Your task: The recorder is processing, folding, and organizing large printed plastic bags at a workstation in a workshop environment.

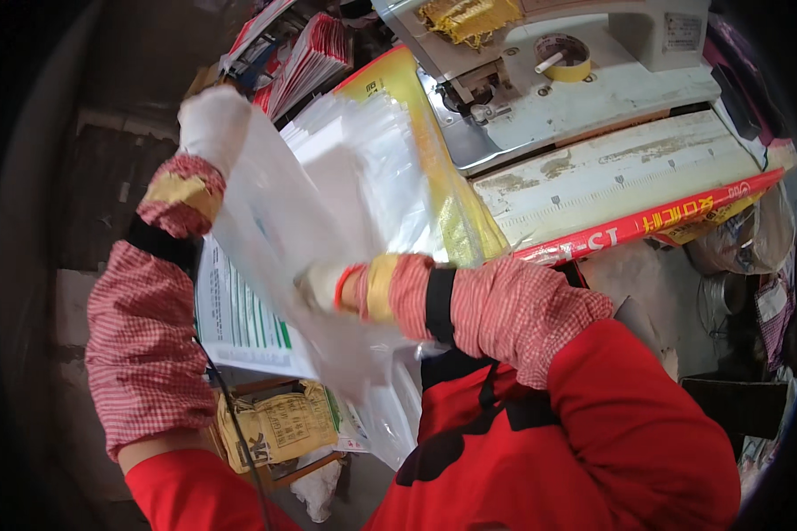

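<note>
My left hand, in a white glove with a red checked sleeve cover, is raised at upper left and grips the top edge of a clear plastic bag. My right hand, gloved the same way, crosses to the middle and holds the lower part of that same bag. The bag hangs stretched between both hands. Behind it lies a stack of more clear plastic bags. A white printed sack with green lines lies below the held bag.
A pale sewing machine with a roll of yellow tape stands at upper right on a worn table. A yellow sack and a red strip lie along its edge. Folded yellow sacks sit on a low stool.
</note>
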